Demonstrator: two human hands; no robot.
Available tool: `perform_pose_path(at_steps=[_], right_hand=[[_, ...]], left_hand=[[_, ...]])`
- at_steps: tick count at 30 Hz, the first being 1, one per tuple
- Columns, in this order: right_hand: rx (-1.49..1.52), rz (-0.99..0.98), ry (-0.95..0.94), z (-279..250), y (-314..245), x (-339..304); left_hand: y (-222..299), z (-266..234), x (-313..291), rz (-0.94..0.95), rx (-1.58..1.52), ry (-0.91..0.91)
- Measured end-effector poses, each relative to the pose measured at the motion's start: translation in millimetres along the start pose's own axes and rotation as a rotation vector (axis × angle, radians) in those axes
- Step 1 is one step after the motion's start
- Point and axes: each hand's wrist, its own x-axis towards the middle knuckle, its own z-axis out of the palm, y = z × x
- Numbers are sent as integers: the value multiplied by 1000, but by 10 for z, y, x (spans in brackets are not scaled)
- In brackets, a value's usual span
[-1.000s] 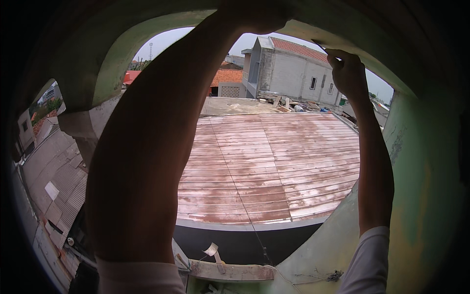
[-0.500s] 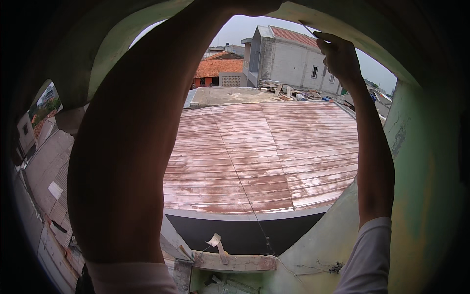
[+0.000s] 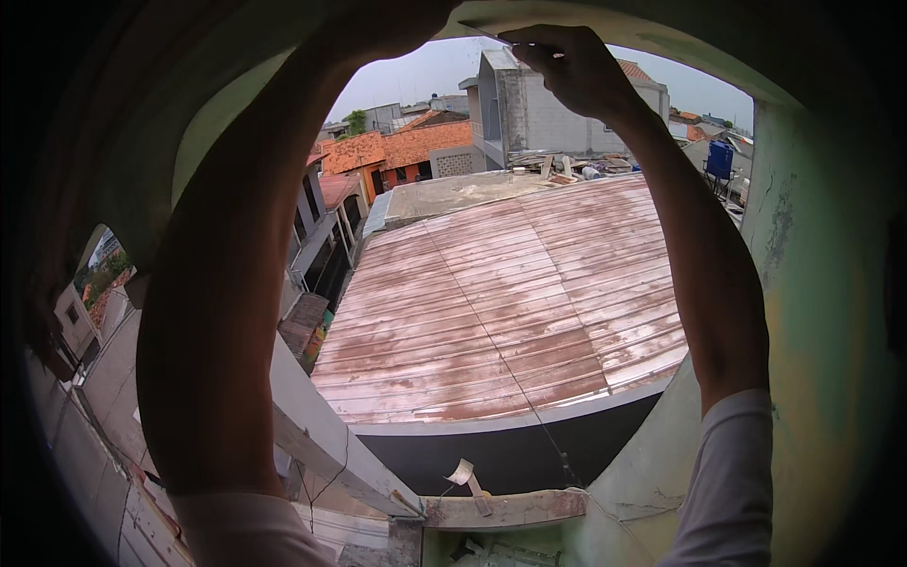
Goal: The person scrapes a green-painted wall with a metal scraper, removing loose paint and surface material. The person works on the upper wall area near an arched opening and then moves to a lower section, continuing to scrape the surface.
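Observation:
Both my arms reach up toward the underside of a pale green plastered arch point(image 3: 652, 38). My right hand point(image 3: 572, 68) is closed on a thin, flat-bladed tool point(image 3: 487, 34), perhaps a scraper. The blade points left, its tip at the arch's lower surface; the handle is mostly hidden in my fingers. My left hand point(image 3: 416, 21) is raised to the arch left of the blade, dark and partly cut off by the upper rim. Its fingers do not show clearly, nor does anything it may hold.
Beyond the opening lies a rusty corrugated metal roof point(image 3: 501, 293), with a thin cable crossing in front. On the ledge point(image 3: 529, 510) below stands a pale curved piece point(image 3: 463, 472). A green wall point(image 3: 803, 312) closes the right side. Houses and a blue tank point(image 3: 720, 159) stand farther off.
My right hand and the tool have moved left along the arch, closer to my left hand. My left arm has also shifted left, and the view has turned, showing more houses on the left.

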Motion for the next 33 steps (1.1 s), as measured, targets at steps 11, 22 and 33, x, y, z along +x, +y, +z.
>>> perform_pose_path(at_steps=[11, 22, 33], right_hand=[[25, -115, 137, 346, -318, 109], [-51, -121, 155, 336, -219, 123], [46, -3, 140, 617, -112, 98]], left_hand=[[29, 61, 17, 55, -82, 89], [-5, 22, 150, 40, -71, 25], [12, -30, 4, 12, -26, 20]])
